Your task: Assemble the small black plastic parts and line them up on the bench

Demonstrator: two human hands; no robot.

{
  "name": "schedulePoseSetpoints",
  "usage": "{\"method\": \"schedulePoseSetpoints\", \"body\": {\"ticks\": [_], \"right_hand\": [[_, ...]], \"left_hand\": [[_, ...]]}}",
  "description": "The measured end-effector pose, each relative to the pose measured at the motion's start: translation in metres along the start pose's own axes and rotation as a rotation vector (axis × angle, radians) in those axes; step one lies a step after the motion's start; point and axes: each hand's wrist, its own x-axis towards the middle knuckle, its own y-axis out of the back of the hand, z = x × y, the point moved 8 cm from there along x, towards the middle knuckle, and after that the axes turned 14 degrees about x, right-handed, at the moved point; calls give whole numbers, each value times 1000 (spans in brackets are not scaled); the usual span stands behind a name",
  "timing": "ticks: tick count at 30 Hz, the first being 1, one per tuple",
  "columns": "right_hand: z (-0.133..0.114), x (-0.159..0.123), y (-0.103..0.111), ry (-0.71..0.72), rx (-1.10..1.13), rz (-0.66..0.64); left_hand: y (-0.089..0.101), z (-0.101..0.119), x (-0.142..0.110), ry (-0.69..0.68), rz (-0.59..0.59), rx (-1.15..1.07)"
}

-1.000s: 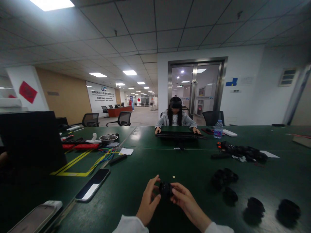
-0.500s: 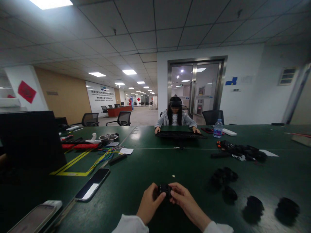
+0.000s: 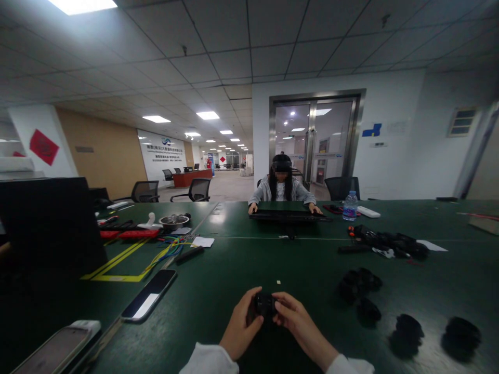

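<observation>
Between my two hands is a small black rounded part, held over the near middle of the green table. My left hand grips its left side, thumb below and fingers above. On the right side, my right hand pinches the part between thumb and fingers. Its exact kind is too dark to make out. To the right lie several similar black parts, among them a cluster, a single piece and another piece.
Two phones, one dark and one pale-edged, lie at left near coloured wires and a metal bowl. Across the table a person holds a black panel. A water bottle and black gear stand right.
My left fingers have lifted and extended along the top of the black part, and its face has turned slightly. My right hand has shifted only a little on it.
</observation>
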Motion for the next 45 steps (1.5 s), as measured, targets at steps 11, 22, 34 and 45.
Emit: {"method": "schedulePoseSetpoints", "body": {"ticks": [11, 22, 34, 45], "right_hand": [[-2, 0, -5, 25, -77, -72], [-6, -3, -8, 71, -128, -83], [0, 3, 3, 30, 111, -24], [0, 1, -2, 35, 0, -72]], "left_hand": [[0, -6, 5, 123, 29, 74], [5, -12, 4, 154, 120, 62], [5, 4, 5, 10, 50, 133], [11, 5, 1, -41, 139, 37]]}}
